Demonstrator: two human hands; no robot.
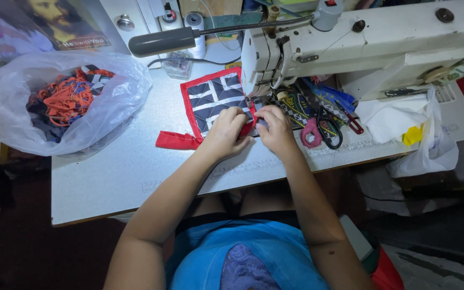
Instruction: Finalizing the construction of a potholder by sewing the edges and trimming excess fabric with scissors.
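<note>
The pale desk (108,177) fills the middle of the frame, its near edge running along the lower left, with bare room there. The white sewing machine (361,37) crowds the upper right; a clear bag of scraps (60,102) sits upper left. At centre lies the quilted patch (213,99), black-and-white with red binding, which looks light, soft and floppy, best pinched at its bound edge. The left hand (226,134) and right hand (275,129) pinch that lower edge, fingers closed on it. Scissors (323,131) lie just right.
</note>
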